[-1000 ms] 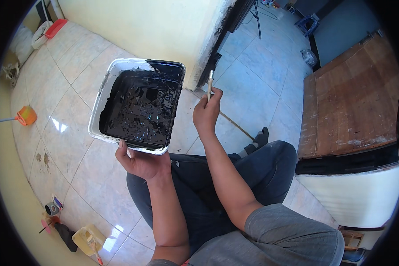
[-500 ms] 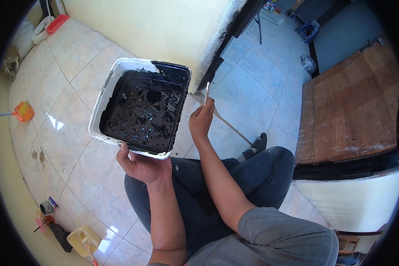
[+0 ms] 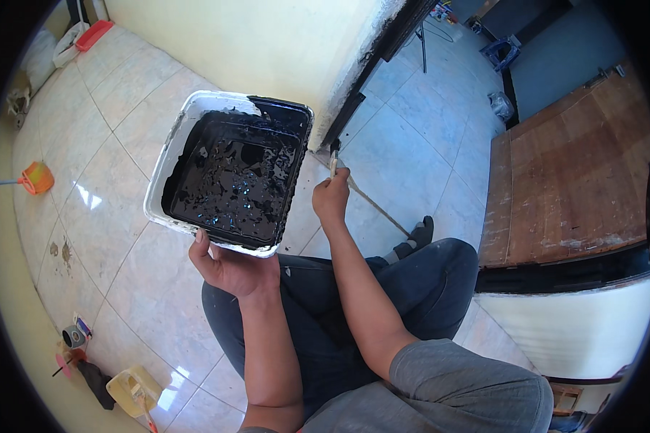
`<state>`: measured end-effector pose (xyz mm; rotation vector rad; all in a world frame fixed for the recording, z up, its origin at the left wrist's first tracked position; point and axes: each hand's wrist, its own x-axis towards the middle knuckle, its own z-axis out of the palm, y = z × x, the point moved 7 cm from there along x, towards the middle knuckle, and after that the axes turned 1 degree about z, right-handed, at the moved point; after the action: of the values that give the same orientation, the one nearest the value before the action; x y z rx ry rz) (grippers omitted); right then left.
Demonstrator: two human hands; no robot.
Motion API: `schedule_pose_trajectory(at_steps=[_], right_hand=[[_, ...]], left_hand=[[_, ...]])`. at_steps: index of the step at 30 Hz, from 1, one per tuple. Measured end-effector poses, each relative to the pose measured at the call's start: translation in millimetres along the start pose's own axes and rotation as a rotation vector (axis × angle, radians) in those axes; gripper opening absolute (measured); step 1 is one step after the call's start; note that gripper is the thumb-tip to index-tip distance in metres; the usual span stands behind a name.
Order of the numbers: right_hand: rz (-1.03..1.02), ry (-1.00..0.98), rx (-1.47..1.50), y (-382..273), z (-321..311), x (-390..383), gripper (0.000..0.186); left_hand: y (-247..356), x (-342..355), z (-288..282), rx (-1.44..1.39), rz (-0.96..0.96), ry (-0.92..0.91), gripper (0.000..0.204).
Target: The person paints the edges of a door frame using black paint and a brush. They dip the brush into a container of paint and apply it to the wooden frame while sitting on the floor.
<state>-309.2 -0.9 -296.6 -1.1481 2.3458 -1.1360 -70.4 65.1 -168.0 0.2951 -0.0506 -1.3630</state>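
My left hand point(image 3: 227, 267) grips the near edge of a white square tub point(image 3: 172, 162) and holds it up in front of me. The tub's inside is coated with glossy black paint point(image 3: 231, 177). My right hand point(image 3: 331, 196) is closed around the handle of a small paintbrush point(image 3: 334, 160), just right of the tub. The brush points up, with dark bristles near the base of a cream wall corner point(image 3: 325, 65). I sit or crouch in dark trousers point(image 3: 412, 289).
A black painted strip point(image 3: 354, 108) runs along the wall's base. A brown wooden table point(image 3: 570, 180) stands at right. On the tiled floor lie an orange tool point(image 3: 36, 177), a small can point(image 3: 74, 335), a cream jug point(image 3: 133, 390) and a thin stick point(image 3: 379, 209).
The tub has tilted slightly and shifted right with my left hand. My right hand with the brush dropped a little lower, still beside the tub.
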Motion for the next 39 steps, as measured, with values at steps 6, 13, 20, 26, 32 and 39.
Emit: schedule_pose_trajectory(at_steps=[6, 13, 20, 26, 32, 39], right_hand=[[-0.05, 0.022, 0.015, -31, -29, 27, 0.024], [-0.195, 0.156, 0.227, -106, -97, 9, 0.019], [-0.188, 0.063, 0.019, -60, -54, -1, 0.022], [-0.108, -0.051, -0.045, -43, -38, 2, 0.022], [-0.05, -0.086, -0.114, -51, -43, 27, 0.021], [-0.195, 0.073, 0.121, -92, -91, 14, 0.022]], left_hand=[[0, 1, 2, -0.016, 0.007, 0.002, 0.063], [4, 0, 4, -0.019, 0.001, -0.018, 0.061], [2, 0, 1, -0.044, -0.002, -0.002, 0.061], [4, 0, 1, 0.003, 0.007, 0.018, 0.063], [0, 0, 3, -0.031, 0.007, 0.001, 0.062], [4, -1, 1, -0.044, -0.008, 0.008, 0.062]])
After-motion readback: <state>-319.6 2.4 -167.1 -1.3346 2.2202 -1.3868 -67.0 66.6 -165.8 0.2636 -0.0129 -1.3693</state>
